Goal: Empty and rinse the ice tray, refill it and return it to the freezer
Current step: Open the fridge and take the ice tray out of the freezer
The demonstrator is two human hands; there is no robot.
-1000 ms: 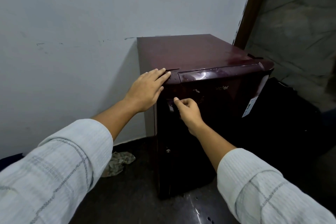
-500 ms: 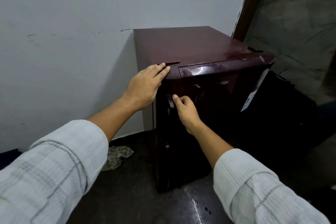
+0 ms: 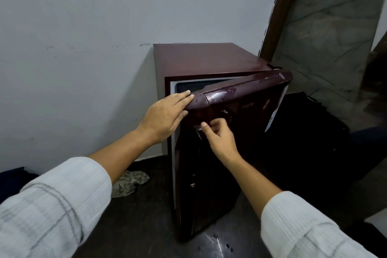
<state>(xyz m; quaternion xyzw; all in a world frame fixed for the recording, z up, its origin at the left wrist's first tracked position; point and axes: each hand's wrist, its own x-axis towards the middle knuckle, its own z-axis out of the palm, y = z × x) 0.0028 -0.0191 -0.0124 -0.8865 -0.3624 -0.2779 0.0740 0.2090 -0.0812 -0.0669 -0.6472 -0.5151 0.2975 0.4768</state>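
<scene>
Ice tray isn't visible; I'd judge it's inside the fridge point(image 3: 205, 58) at 12 o'clock, so nothing is emptied yet. Your left hand point(image 3: 165, 117), 9 o'clock, lies flat with fingers straight on the top corner of the door point(image 3: 240, 94), which was shut half a second ago and is now cracked open. Your right hand point(image 3: 219, 138), 4 o'clock, has fingers curled on the handle point(image 3: 198, 128); swing wider to reach in.

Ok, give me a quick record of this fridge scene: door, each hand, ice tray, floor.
appliance: maroon mini fridge beside a white wall
door: ajar, swung partly out
left hand: fingers straight, resting on the door's top corner
right hand: fingers curled on the door handle
ice tray: not in view
floor: crumpled cloth left of the fridge
</scene>
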